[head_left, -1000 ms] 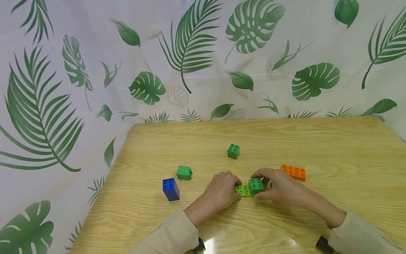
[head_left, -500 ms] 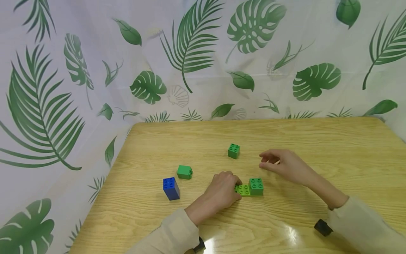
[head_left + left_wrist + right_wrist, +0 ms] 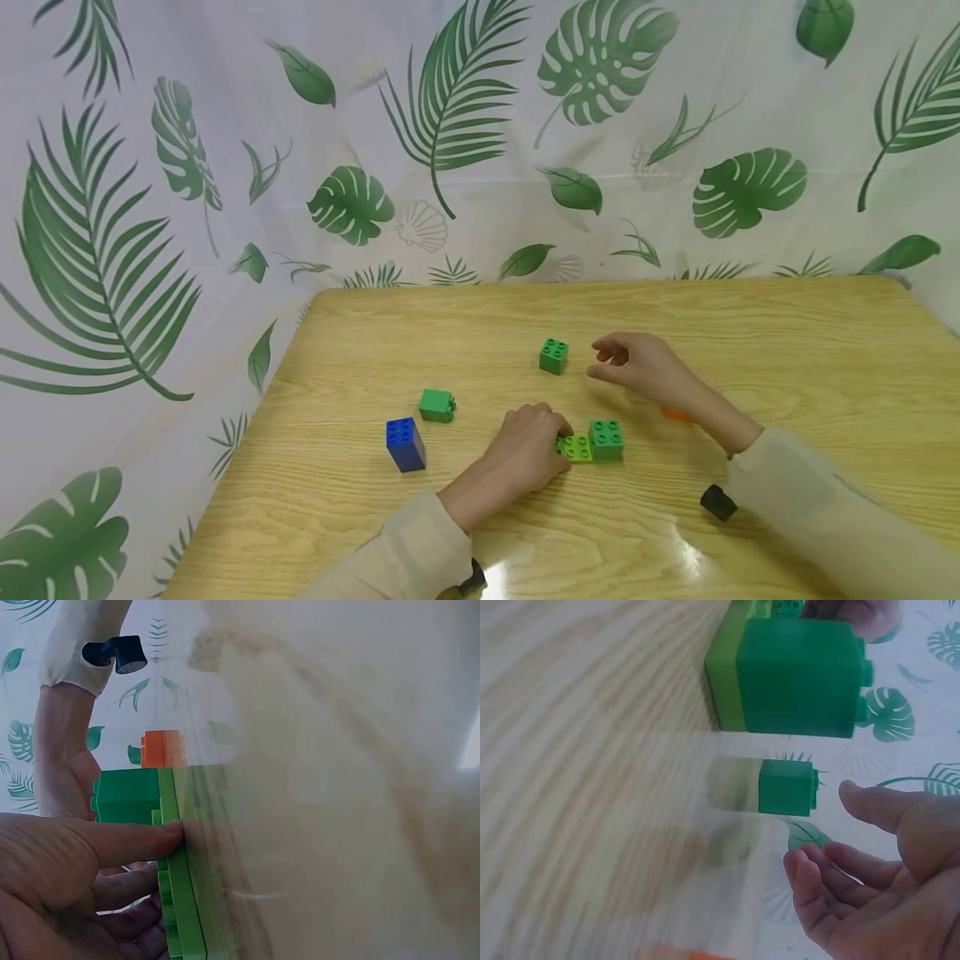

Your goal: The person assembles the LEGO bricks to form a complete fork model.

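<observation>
A flat light-green building brick (image 3: 577, 448) lies on the table, and my left hand (image 3: 527, 450) pinches its left end between thumb and fingers. On the right end of that brick stands a green block (image 3: 606, 440), studs up. In the left wrist view my thumb presses along the edge of the light-green brick (image 3: 184, 900). My right hand (image 3: 645, 364) hovers over the table with loosely bent fingers and holds nothing. Just left of its fingertips, apart from them, is another green block (image 3: 553, 357), also seen as a green block (image 3: 786, 787) in the right wrist view.
To the left, a green block (image 3: 437, 406) lies on its side, studs pointing right. In front of it stands a tall blue block (image 3: 406, 445). An orange brick (image 3: 677, 413) is mostly hidden under my right forearm. A leaf-patterned cloth (image 3: 480, 242) hangs behind the wooden table (image 3: 825, 358).
My right hand has let go of the green block on the light-green brick, lifted away and moved back and left toward the rear green block. My left hand has stayed in place.
</observation>
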Demonstrator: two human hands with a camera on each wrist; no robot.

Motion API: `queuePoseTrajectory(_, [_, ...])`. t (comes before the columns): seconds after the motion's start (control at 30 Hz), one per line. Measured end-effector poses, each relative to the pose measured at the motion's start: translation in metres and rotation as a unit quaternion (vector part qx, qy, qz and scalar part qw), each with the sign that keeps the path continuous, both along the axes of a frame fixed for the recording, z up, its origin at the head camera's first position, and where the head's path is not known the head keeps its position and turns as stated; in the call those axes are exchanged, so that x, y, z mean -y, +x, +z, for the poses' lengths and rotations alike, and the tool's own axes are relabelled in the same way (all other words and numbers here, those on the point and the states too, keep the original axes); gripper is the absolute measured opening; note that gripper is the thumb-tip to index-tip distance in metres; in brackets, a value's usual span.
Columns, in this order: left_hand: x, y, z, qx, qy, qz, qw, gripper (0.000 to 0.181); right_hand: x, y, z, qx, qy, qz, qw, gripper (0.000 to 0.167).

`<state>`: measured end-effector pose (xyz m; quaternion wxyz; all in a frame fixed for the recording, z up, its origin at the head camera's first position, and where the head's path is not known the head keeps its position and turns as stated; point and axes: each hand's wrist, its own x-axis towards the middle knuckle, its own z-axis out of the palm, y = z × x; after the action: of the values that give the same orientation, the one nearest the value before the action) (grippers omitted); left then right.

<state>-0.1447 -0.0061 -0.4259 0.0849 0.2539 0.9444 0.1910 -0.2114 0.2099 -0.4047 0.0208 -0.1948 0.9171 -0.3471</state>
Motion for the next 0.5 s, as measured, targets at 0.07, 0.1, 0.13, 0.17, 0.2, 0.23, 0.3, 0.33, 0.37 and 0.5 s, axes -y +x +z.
queuePoseTrajectory(0.07, [0.0,0.0,0.0,-0.002,-0.002,-0.001,1.0,0.033,0.004,-0.003,-0.001,-0.006,-0.002,0.001,1.0,0.045])
queuePoseTrajectory(0.1, [0.0,0.0,0.0,-0.004,-0.004,-0.001,1.0,0.033,0.007,-0.005,-0.002,-0.007,-0.003,0.0,1.0,0.045])
queuePoseTrajectory(0.13, [0.0,0.0,0.0,-0.006,-0.004,-0.002,1.0,0.032,0.009,-0.007,-0.003,-0.007,-0.004,0.001,1.0,0.045])
queuePoseTrajectory(0.17, [0.0,0.0,0.0,-0.008,-0.006,-0.003,0.9999,0.032,0.011,-0.008,-0.004,-0.007,-0.004,0.001,1.0,0.046])
queuePoseTrajectory(0.2, [0.0,0.0,0.0,-0.01,-0.007,-0.004,0.9999,0.032,0.012,-0.01,-0.006,-0.005,-0.004,0.0,1.0,0.047])
queuePoseTrajectory(0.23, [0.0,0.0,0.0,-0.012,-0.008,-0.004,0.9999,0.032,0.014,-0.012,-0.007,-0.002,-0.005,-0.002,1.0,0.048])
queuePoseTrajectory(0.3, [0.0,0.0,0.0,-0.014,-0.01,-0.005,0.9998,0.032,0.018,-0.015,-0.011,0.006,-0.007,-0.006,0.9999,0.051])
queuePoseTrajectory(0.33, [0.0,0.0,-0.001,-0.016,-0.012,-0.005,0.9998,0.032,0.019,-0.017,-0.012,0.01,-0.007,-0.009,0.9999,0.053])
queuePoseTrajectory(0.37, [0.0,0.0,0.0,-0.017,-0.013,-0.005,0.9998,0.032,0.021,-0.018,-0.013,0.013,-0.007,-0.011,0.9998,0.054])
queuePoseTrajectory(0.5, [0.0,0.0,0.0,-0.02,-0.019,-0.005,0.9996,0.032,0.028,-0.022,-0.016,0.027,-0.011,-0.017,0.9994,0.058])
